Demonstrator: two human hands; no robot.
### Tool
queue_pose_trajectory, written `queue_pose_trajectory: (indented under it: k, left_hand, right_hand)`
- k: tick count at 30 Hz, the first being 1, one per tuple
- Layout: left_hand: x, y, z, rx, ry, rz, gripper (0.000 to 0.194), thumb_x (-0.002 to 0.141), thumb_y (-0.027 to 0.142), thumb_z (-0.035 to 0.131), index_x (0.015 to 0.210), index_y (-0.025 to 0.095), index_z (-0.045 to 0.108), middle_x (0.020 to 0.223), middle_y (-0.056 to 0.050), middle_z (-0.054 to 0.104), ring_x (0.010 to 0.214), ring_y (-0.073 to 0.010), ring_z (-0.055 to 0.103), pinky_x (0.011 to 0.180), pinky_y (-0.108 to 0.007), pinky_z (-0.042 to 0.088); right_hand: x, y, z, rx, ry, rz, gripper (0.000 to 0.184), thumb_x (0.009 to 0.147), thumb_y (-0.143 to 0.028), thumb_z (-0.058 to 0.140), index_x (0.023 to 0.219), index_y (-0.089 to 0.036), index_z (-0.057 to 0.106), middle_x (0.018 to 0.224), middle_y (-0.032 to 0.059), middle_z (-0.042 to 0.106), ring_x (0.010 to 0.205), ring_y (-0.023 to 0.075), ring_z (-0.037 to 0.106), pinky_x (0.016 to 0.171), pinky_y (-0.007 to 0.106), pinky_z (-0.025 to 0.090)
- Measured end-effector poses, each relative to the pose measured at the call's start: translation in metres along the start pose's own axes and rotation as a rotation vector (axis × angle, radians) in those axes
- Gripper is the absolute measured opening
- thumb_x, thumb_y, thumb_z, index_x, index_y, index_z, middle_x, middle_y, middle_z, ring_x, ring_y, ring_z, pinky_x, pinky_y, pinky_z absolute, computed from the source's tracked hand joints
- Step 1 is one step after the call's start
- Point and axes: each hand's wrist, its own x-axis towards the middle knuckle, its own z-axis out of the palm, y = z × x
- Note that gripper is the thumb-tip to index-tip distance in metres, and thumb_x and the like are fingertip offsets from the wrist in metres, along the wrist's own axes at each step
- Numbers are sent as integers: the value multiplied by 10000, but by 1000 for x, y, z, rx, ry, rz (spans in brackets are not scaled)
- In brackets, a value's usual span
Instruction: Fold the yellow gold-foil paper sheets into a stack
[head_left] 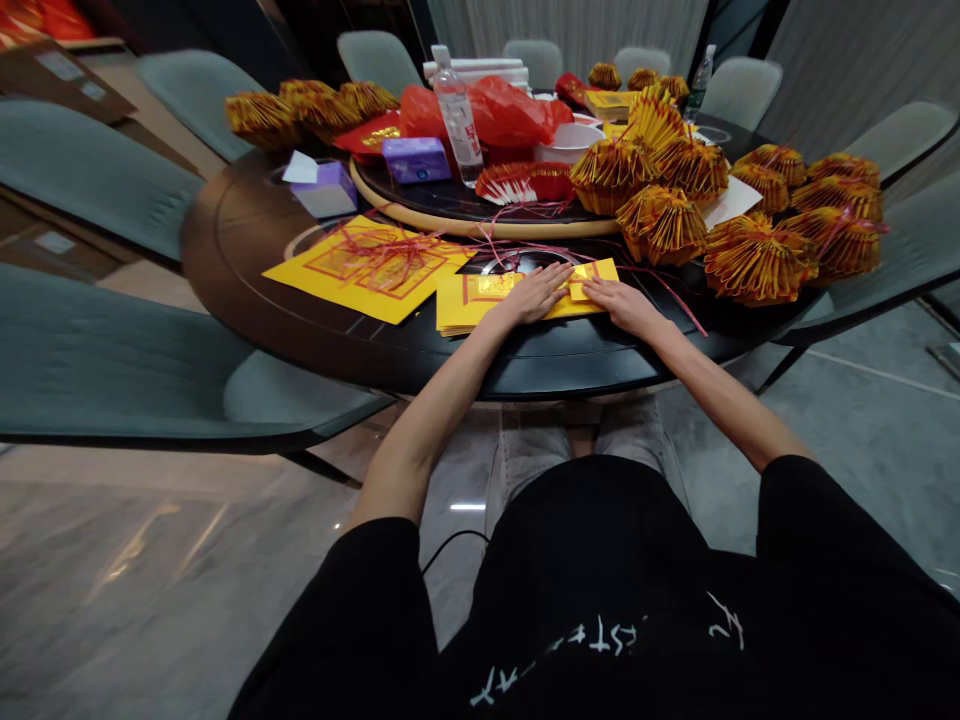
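A stack of yellow joss paper (454,312) with red and gold print lies at the near edge of the dark round table. My left hand (536,294) rests flat across the middle of it, fingers stretched to the right. My right hand (624,305) lies at the stack's right side, its outstretched fingertips touching a small folded yellow part (581,283). The two hands are a little apart. To the left, a larger yellow sheet (319,270) bears a tangle of thin red strings (390,255).
Pleated gold paper bundles (759,262) crowd the table's right side. A turntable (480,228) carries a water bottle (459,125), a purple tissue pack (416,160), a red plastic bag (514,112) and a white bowl (568,145). Grey chairs (112,350) surround the table.
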Motion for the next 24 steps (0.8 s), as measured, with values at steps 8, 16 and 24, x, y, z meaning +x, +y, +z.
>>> queue_pose_trajectory:
  k: [8, 16, 24]
  left_hand:
    - [4, -5, 4, 32, -33, 4, 666, 1086, 434, 189, 1679, 147, 291, 1767, -99, 234, 1651, -230, 170, 1337, -451, 150]
    - [5, -6, 5, 34, -54, -9, 682, 1078, 437, 206, 1681, 130, 285, 1773, -103, 213, 1654, -253, 152, 1338, -450, 153]
    - [7, -11, 8, 16, -34, 4, 679, 1082, 463, 223, 1680, 149, 294, 1765, -99, 239, 1651, -261, 168, 1336, -455, 165]
  right_hand:
    - [3, -6, -5, -86, -55, -85, 689, 848, 50, 464, 1519, -84, 549, 1609, 173, 498, 1551, 264, 424, 1269, 500, 369]
    - [3, -3, -3, -99, -71, -138, 667, 869, 58, 461, 1511, -96, 558, 1603, 173, 502, 1537, 259, 447, 1255, 488, 386]
    - [2, -3, -2, -99, -68, -191, 670, 874, 68, 464, 1500, -145, 576, 1573, 141, 550, 1520, 254, 472, 1219, 477, 423]
